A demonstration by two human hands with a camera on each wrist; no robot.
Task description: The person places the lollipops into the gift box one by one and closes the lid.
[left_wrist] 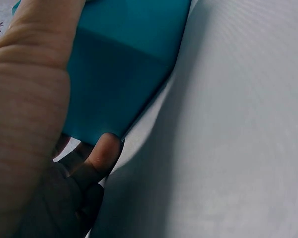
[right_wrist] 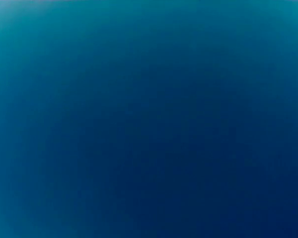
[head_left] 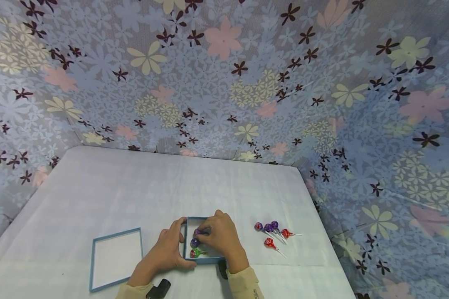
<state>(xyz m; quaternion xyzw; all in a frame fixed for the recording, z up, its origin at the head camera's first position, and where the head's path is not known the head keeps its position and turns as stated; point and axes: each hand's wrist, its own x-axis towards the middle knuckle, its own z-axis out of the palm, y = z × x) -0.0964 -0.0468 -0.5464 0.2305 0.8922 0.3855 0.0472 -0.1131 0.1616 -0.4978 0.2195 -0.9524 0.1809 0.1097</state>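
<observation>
On the left we are seeing a shallow blue-edged lid point(head_left: 116, 259) lying inner side up on the white tabletop point(head_left: 161, 187), apart from everything else. Next to it our left hand point(head_left: 166, 250) is holding the blue box point(head_left: 205, 261), its fingers clamped around the left side, with the thumb lying along the near wall.

Inside the box, toward its left side, a green-and-red lollipop point(head_left: 195, 253) is lying by the near wall, and a purple lollipop point(head_left: 194, 243) is sitting just beyond it. Farther back, an upper purple lollipop point(head_left: 197, 232) is showing at the tips of our right hand point(head_left: 220, 233), whose thumb and fingers seem to be pinching it; the right wrist view is showing only a blue blur, so we are relying on the head view.

To the right of the box, five loose lollipops point(head_left: 268, 227) are lying on the tabletop, three purplish and two red.

We are judging the step to be arranging sweets in a row while steadying the box. The next move is probably calling for settling this one neatly, opening the pinch, then reaching right for another.
</observation>
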